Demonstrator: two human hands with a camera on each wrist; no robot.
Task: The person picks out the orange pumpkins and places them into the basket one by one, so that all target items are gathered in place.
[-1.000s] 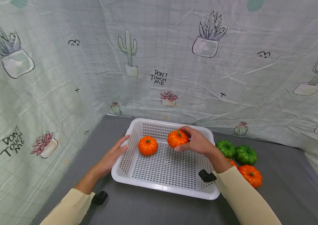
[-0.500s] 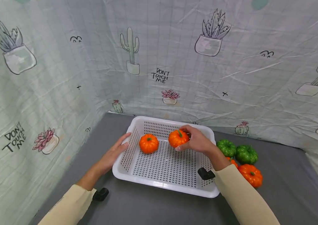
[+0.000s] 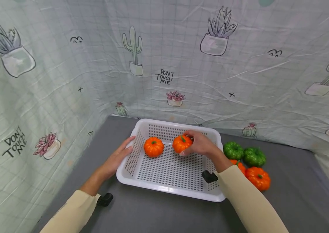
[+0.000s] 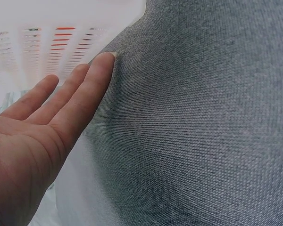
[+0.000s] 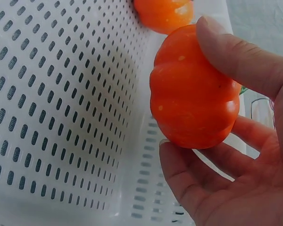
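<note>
My right hand [image 3: 200, 144] grips a small orange pumpkin [image 3: 180, 145] between thumb and fingers, inside the white perforated basket [image 3: 168, 190]. In the right wrist view this pumpkin [image 5: 193, 89] is held by its sides; whether it touches the basket floor I cannot tell. Another orange pumpkin [image 3: 153, 147] sits in the basket's left part. At the basket's left side lies my left hand [image 3: 117, 160], its fingers touching the rim. The left wrist view has those fingers [image 4: 87, 101] nearly straight along the outer wall, with the thumb out of sight.
Right of the basket, two green pumpkins [image 3: 254, 157] and two orange pumpkins [image 3: 258, 179] lie on the grey tabletop [image 3: 295, 194], one orange partly behind my right sleeve. A cactus-printed curtain [image 3: 164, 58] hangs behind and on the left.
My right hand has brought its pumpkin slightly lower and to the left within the basket. The left hand stays at the rim. The head view has shifted a little.
</note>
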